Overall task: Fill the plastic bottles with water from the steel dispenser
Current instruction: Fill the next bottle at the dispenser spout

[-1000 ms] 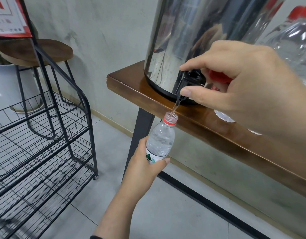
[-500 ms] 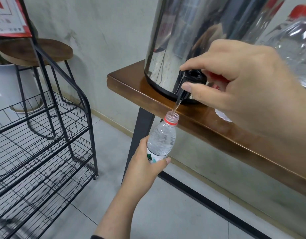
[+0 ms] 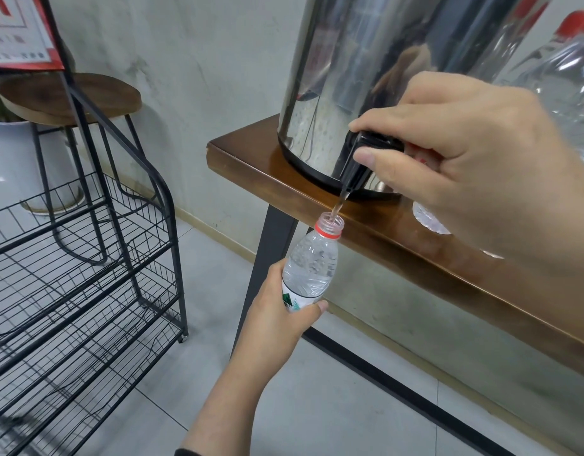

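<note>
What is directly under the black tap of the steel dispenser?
The open mouth of the plastic bottle, held by the left hand; water runs into it. The right hand covers the tap's right side.

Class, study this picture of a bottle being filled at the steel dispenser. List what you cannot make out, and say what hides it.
Head view:
- Lower half of the bottle: wrapped by the left hand, so the water level is hidden.
- Back of the tap: covered by the right hand.
- Top of the dispenser: cut off by the upper edge.
- Bottles at far right: cropped by the frame and partly behind the right hand.
</note>
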Motion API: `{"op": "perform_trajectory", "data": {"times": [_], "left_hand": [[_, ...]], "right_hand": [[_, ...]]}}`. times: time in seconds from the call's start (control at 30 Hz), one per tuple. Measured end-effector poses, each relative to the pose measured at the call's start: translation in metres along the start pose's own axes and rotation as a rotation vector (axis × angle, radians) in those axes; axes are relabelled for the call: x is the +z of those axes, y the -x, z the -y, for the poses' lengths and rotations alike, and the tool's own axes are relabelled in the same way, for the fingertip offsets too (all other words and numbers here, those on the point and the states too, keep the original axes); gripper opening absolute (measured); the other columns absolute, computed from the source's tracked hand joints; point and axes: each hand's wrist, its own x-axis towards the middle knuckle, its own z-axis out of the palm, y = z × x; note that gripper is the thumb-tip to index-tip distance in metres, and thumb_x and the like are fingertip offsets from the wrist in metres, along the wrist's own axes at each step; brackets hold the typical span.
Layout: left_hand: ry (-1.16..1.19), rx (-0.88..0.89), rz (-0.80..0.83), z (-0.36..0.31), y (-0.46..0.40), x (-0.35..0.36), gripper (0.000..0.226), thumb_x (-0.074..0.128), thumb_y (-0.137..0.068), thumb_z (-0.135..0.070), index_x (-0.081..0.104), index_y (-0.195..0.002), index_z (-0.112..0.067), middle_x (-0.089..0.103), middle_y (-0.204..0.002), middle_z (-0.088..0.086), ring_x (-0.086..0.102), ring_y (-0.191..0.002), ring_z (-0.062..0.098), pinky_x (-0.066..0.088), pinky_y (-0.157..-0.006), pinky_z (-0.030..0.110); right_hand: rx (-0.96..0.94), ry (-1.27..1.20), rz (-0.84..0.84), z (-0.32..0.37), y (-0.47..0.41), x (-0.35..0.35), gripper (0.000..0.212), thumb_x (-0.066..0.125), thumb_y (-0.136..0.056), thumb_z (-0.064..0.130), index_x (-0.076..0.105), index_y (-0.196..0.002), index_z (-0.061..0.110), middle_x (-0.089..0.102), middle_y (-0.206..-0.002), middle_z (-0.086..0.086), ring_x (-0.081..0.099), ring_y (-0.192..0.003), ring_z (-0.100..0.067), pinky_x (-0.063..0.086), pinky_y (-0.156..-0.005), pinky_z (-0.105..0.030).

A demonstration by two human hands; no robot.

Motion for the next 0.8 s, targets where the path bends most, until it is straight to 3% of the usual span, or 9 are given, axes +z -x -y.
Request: {"op": "perform_trajectory", "data": {"times": [0.07,0.2,0.27,0.37,0.5,0.63,0.73,0.8], "left_hand": [[-0.007,0.001,-0.001,0.000,0.000,-0.001,0.061,0.080,-0.074,-0.042,0.047,-0.124,-0.053,0.066,-0.103,-0.018,0.060,-0.078,0.009,0.056,-0.074,0.029],[0.004,-0.005,0.005,0.000,0.000,-0.001,0.063,0.081,-0.075,-0.040,0.047,-0.126,-0.052,0.066,-0.104,-0.017,0.059,-0.079,0.010,0.056,-0.074,0.030],[0.001,-0.003,0.003,0.000,-0.001,-0.001,0.063,0.082,-0.075,-0.040,0.047,-0.126,-0.051,0.066,-0.104,-0.017,0.059,-0.079,0.009,0.055,-0.074,0.029],[-0.007,0.005,0.005,0.000,-0.001,-0.001,0.061,0.083,-0.077,-0.038,0.048,-0.125,-0.051,0.066,-0.105,-0.018,0.060,-0.079,0.008,0.057,-0.075,0.029],[-0.007,-0.003,0.012,-0.002,0.000,-0.002,0.061,0.082,-0.079,-0.035,0.047,-0.127,-0.049,0.066,-0.106,-0.016,0.060,-0.080,0.010,0.054,-0.073,0.026],[-0.009,0.004,0.017,-0.003,0.003,-0.003,0.059,0.080,-0.076,-0.039,0.048,-0.125,-0.050,0.066,-0.099,-0.021,0.061,-0.077,0.007,0.054,-0.074,0.027],[-0.007,0.007,0.030,-0.006,0.006,-0.004,0.061,0.078,-0.070,-0.048,0.049,-0.123,-0.051,0.065,-0.096,-0.021,0.059,-0.076,0.008,0.054,-0.073,0.029],[-0.014,0.008,0.043,-0.008,0.009,-0.005,0.062,0.076,-0.066,-0.053,0.049,-0.121,-0.051,0.065,-0.097,-0.022,0.059,-0.076,0.008,0.054,-0.073,0.029]], "right_hand": [[0.011,-0.007,-0.021,0.001,-0.001,-0.001,0.027,0.056,-0.103,0.032,0.075,-0.112,0.014,0.056,-0.083,-0.005,0.054,-0.076,-0.022,0.047,-0.068,-0.037],[0.158,-0.076,-0.052,-0.002,-0.011,-0.010,0.036,0.050,-0.106,0.034,0.073,-0.100,0.007,0.060,-0.078,-0.009,0.052,-0.076,-0.016,0.034,-0.066,-0.014],[0.266,-0.118,-0.001,-0.006,-0.017,-0.014,0.040,0.047,-0.106,0.040,0.070,-0.097,0.008,0.060,-0.073,-0.007,0.053,-0.071,-0.018,0.036,-0.058,-0.019],[0.307,-0.128,0.044,-0.006,-0.020,-0.014,0.040,0.045,-0.106,0.043,0.066,-0.090,0.012,0.058,-0.069,-0.005,0.055,-0.068,-0.019,0.042,-0.059,-0.032],[0.430,-0.240,-0.051,-0.009,-0.010,-0.011,0.057,0.033,-0.106,0.049,0.059,-0.086,0.003,0.058,-0.071,-0.016,0.054,-0.061,-0.028,0.047,-0.065,-0.047],[0.539,-0.367,-0.170,-0.011,0.015,-0.007,0.037,0.030,-0.099,0.039,0.066,-0.103,0.031,0.062,-0.073,0.002,0.049,-0.054,-0.011,0.052,-0.061,-0.051],[0.605,-0.498,-0.147,-0.003,0.039,-0.007,0.032,0.033,-0.089,0.036,0.063,-0.099,0.042,0.066,-0.079,0.003,0.045,-0.054,-0.017,0.042,-0.053,-0.045],[0.623,-0.518,-0.070,0.004,0.054,-0.008,0.027,0.038,-0.093,0.037,0.063,-0.100,0.045,0.068,-0.088,0.005,0.049,-0.059,-0.027,0.046,-0.054,-0.051]]}}
